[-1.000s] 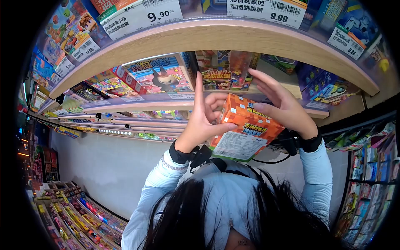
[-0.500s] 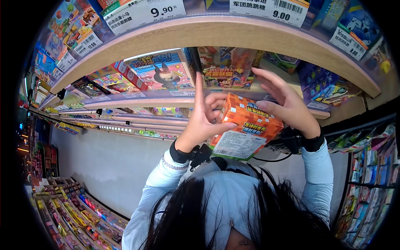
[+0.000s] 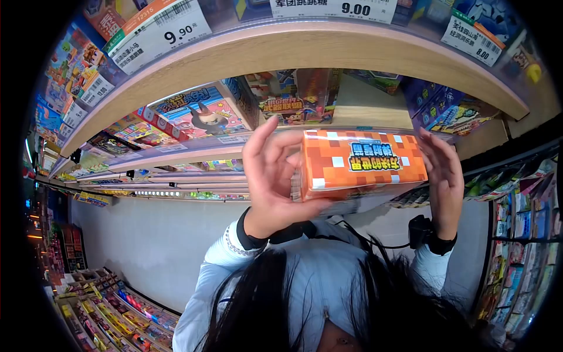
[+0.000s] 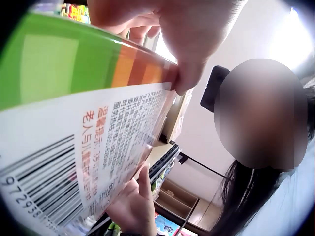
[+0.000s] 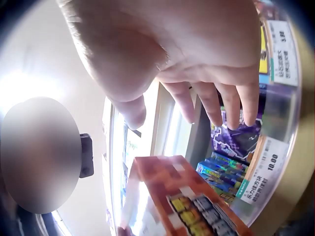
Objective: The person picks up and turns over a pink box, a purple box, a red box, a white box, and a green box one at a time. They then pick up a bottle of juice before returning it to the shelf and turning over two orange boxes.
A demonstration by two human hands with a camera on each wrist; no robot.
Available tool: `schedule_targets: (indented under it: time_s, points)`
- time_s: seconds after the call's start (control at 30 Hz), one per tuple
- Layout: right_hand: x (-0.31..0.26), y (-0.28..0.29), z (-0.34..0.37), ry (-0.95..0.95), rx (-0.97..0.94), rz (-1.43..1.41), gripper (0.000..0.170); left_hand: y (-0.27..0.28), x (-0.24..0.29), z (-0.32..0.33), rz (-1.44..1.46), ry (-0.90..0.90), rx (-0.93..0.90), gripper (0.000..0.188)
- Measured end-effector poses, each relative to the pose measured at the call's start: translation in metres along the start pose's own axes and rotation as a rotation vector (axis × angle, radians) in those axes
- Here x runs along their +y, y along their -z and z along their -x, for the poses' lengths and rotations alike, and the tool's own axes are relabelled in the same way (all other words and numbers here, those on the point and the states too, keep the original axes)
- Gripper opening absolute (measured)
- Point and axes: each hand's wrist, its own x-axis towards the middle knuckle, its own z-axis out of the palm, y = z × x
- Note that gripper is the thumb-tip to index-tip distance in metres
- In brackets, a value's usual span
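An orange checkered cardboard box (image 3: 365,159) with yellow and blue lettering is up in front of the chest. My left hand (image 3: 265,179) grips its left end, thumb along the near lower edge and fingers behind. In the left wrist view the box's white label panel (image 4: 125,132) shows a barcode and small print beside a green checkered side. My right hand (image 3: 444,182) is beside the box's right end, fingers loosely bent. In the right wrist view that hand hangs apart from the box (image 5: 170,189), with nothing in its grasp.
A wooden shelf (image 3: 328,50) with price tags runs across, above the hands. On the shelf below it stand a picture box (image 3: 202,111), a game-style box (image 3: 293,97) and purple boxes (image 3: 448,108). Stocked racks (image 3: 516,252) line the right; grey floor (image 3: 146,246) lies below.
The box has turned in my left hand, its orange lettered side now facing up and the white label tipped away. My right hand has let go of it and moved right.
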Motion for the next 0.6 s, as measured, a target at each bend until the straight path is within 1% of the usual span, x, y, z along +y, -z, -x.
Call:
schedule_targets:
  time_s: [0.03, 0.07, 0.1, 0.17, 0.2, 0.27, 0.3, 0.33, 0.37, 0.4, 0.43, 0.5, 0.53, 0.57, 0.6]
  points:
    - [0.002, -0.001, 0.009, -0.022, 0.050, -0.001, 0.090, -0.007, -0.002, -0.003, -0.032, -0.054, -0.045, 0.115]
    - [0.005, -0.002, 0.020, -0.036, 0.042, 0.020, 0.097, -0.015, -0.007, -0.006, -0.050, -0.103, -0.091, 0.112]
    - [0.009, -0.002, 0.031, -0.052, 0.037, 0.041, 0.105, -0.023, -0.014, -0.004, 0.010, -0.081, -0.082, 0.111]
    - [0.021, -0.001, 0.046, -0.169, 0.052, 0.048, 0.116, -0.035, -0.024, -0.010, 0.063, -0.087, -0.136, 0.113]
    - [0.026, -0.002, 0.048, -0.212, 0.111, -0.070, 0.113, -0.040, -0.025, -0.013, 0.086, -0.054, -0.150, 0.115]
    - [0.039, 0.002, 0.046, -0.254, 0.237, -0.117, 0.100, -0.050, -0.025, -0.015, 0.137, 0.023, -0.182, 0.117]
    - [0.044, 0.004, 0.041, -0.258, 0.282, -0.151, 0.095, -0.052, -0.027, -0.016, 0.193, 0.047, -0.232, 0.117]
    - [0.044, -0.003, 0.032, -0.100, 0.280, -0.278, 0.084, -0.051, -0.031, -0.020, 0.249, 0.072, -0.284, 0.117]
    - [0.046, 0.001, 0.031, -0.059, 0.271, -0.431, 0.072, -0.049, -0.037, -0.020, 0.408, 0.153, -0.319, 0.115]
    - [0.043, 0.003, 0.034, -0.098, 0.324, -0.507, 0.069, -0.048, -0.043, -0.019, 0.564, 0.241, -0.344, 0.113]
    - [0.041, 0.003, 0.037, -0.134, 0.377, -0.584, 0.065, -0.043, -0.050, -0.017, 0.563, 0.361, -0.378, 0.111]
    - [0.043, 0.000, 0.045, -0.197, 0.405, -0.692, 0.060, -0.030, -0.064, -0.012, 0.548, 0.596, -0.445, 0.105]
    - [0.044, -0.003, 0.049, -0.206, 0.397, -0.645, 0.060, -0.025, -0.071, -0.009, 0.616, 0.672, -0.552, 0.102]
    - [0.044, -0.007, 0.052, -0.215, 0.388, -0.597, 0.059, -0.023, -0.074, -0.003, 0.638, 0.722, -0.598, 0.104]
    - [0.042, -0.017, 0.052, -0.208, 0.356, -0.448, 0.060, -0.023, -0.071, 0.001, 0.658, 0.774, -0.642, 0.106]
